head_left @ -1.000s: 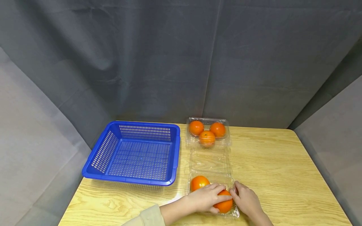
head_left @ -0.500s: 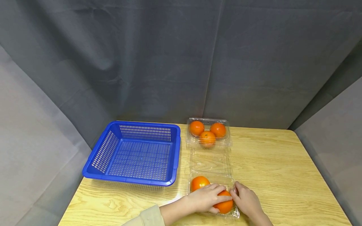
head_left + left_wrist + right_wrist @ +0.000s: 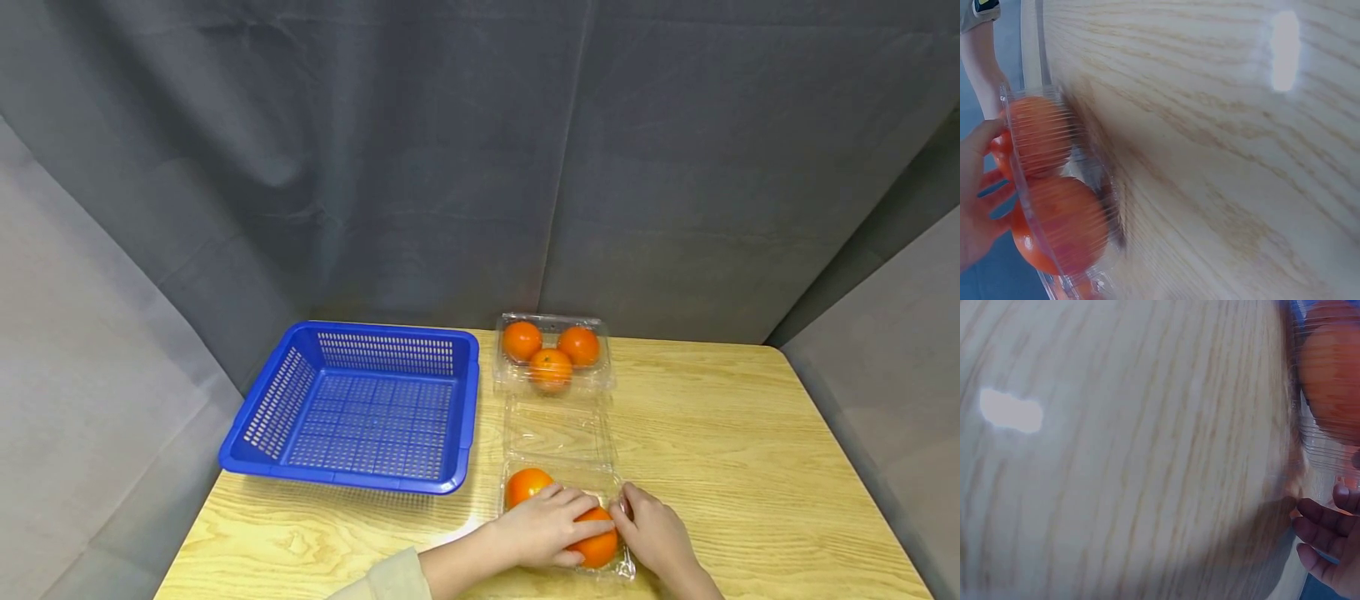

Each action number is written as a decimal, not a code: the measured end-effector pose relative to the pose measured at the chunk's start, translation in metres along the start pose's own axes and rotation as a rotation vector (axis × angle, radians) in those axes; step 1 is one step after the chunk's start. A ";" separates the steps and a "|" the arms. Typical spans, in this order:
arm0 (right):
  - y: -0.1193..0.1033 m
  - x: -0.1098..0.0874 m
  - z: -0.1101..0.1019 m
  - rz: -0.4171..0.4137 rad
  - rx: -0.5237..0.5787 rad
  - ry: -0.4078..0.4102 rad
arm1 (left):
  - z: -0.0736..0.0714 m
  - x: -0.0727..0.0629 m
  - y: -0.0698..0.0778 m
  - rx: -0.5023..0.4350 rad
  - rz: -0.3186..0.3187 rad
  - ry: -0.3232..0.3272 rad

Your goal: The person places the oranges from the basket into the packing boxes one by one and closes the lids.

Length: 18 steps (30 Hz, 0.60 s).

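Note:
Near the table's front edge, a clear plastic clamshell (image 3: 588, 477) lies with its lid (image 3: 558, 429) folded back flat behind it. Two oranges sit inside, a left orange (image 3: 523, 483) and a right orange (image 3: 596, 547). My left hand (image 3: 542, 528) grips the right one from above; its thumb (image 3: 991, 132) reaches the fruit's near side. Fingers of that hand also reach the left orange. At the clamshell's right wall, my right hand (image 3: 657, 533) pinches the edge between thumb and fingers (image 3: 1319, 531). The ribbed wall partly covers the oranges in both wrist views.
A blue plastic basket (image 3: 471, 417) with nothing in it stands on the left of the wooden table (image 3: 720, 433). Behind the lid, a second clear box (image 3: 592, 379) holds three oranges (image 3: 551, 368). A dark grey curtain (image 3: 420, 167) rises at the back.
The left hand's fingers have shifted slightly left, spreading over the edge of the left orange. The right hand and both boxes look unchanged.

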State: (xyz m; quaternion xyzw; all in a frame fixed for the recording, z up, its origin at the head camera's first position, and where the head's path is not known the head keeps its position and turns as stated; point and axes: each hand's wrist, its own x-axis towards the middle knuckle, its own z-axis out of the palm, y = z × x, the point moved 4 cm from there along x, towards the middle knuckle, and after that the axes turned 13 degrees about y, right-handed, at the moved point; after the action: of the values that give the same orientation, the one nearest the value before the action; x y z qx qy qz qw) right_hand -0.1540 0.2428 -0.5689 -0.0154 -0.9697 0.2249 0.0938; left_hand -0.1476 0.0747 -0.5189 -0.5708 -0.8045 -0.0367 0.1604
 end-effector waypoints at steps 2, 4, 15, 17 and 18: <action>0.000 0.000 0.000 -0.002 -0.001 0.008 | -0.003 -0.002 -0.001 0.028 -0.005 0.047; 0.000 0.000 0.000 -0.006 -0.001 0.019 | -0.006 -0.004 -0.004 0.053 -0.022 0.114; 0.000 -0.001 0.000 0.014 0.000 -0.008 | -0.009 -0.037 -0.027 0.200 -0.258 0.436; 0.000 -0.001 0.000 0.013 0.000 -0.009 | -0.008 -0.044 -0.030 0.213 -0.313 0.460; 0.000 -0.001 0.000 0.011 0.002 -0.008 | -0.008 -0.047 -0.031 0.210 -0.340 0.466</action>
State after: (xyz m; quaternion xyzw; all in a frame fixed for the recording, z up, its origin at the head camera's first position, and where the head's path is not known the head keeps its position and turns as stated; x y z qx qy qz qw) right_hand -0.1532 0.2428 -0.5689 -0.0197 -0.9698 0.2264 0.0886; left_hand -0.1608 0.0190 -0.5215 -0.3846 -0.8293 -0.1095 0.3904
